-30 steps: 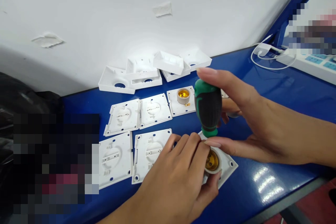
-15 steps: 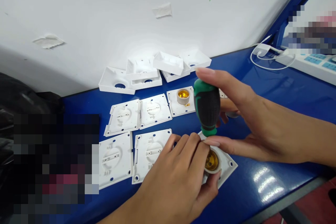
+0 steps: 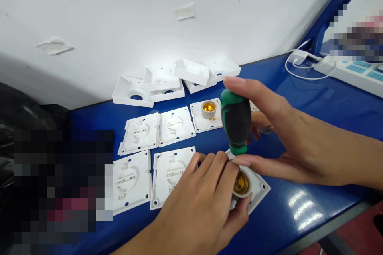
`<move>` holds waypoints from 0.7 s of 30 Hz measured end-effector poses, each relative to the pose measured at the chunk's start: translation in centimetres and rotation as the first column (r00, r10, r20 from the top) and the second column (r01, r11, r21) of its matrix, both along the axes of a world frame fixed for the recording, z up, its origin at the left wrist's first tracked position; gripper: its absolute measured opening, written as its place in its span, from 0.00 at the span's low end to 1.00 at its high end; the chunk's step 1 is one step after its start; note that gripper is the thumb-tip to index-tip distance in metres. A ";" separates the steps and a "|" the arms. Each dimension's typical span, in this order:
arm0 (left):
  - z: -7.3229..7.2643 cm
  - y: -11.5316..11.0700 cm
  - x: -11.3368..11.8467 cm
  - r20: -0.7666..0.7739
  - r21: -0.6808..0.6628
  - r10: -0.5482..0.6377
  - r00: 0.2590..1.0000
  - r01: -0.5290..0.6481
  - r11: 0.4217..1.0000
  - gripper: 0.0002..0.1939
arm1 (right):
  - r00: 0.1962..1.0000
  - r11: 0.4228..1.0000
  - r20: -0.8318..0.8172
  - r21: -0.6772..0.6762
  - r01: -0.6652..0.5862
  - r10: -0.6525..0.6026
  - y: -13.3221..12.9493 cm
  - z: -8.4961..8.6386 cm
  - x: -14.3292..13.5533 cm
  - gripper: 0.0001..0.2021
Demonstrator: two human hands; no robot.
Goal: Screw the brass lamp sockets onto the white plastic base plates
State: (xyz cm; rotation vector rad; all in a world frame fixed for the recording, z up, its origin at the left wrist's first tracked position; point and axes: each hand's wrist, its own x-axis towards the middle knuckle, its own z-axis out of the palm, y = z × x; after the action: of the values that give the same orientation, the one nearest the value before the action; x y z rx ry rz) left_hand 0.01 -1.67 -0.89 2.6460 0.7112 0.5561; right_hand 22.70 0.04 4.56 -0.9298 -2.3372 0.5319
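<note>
My right hand (image 3: 290, 139) grips a stubby screwdriver (image 3: 236, 121) with a green and black handle, held upright. One finger lies across its top and the thumb is at its lower end; the tip is hidden behind my left hand (image 3: 206, 195). The left hand's fingers are closed around a round lamp socket (image 3: 245, 185) with a gold-coloured inside. That socket sits on a white square base plate (image 3: 261, 191), turned cornerwise on the blue table and partly covered by my hand.
Several white base plates (image 3: 143, 129) lie to the left. Another plate (image 3: 206, 121) behind the screwdriver carries a lamp socket (image 3: 208, 108). White box covers (image 3: 163, 77) lean by the wall. A power strip (image 3: 353, 69) with a white cable (image 3: 311, 76) lies at the back right.
</note>
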 end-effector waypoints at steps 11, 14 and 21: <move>0.1 0.0 0.0 -0.020 0.005 0.016 1.000 -0.016 1.000 0.07 | 0.998 0.998 -0.055 -0.065 0.024 -0.028 -0.1 -0.3 0.0 0.46; 0.1 -0.1 -0.1 -0.018 0.007 0.022 1.000 -0.022 1.000 0.07 | 0.999 0.998 -0.035 -0.065 0.020 -0.022 -0.1 -0.2 0.1 0.46; 0.2 0.2 0.2 -0.019 0.012 0.002 1.000 -0.002 1.000 0.07 | 1.000 0.998 -0.027 -0.064 0.009 -0.011 0.0 -0.1 0.1 0.47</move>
State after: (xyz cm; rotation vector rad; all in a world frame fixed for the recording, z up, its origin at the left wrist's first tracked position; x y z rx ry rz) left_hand 0.18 -1.52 -0.71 2.6653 0.7186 0.5378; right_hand 22.80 0.02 4.49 -0.9573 -2.3018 0.6140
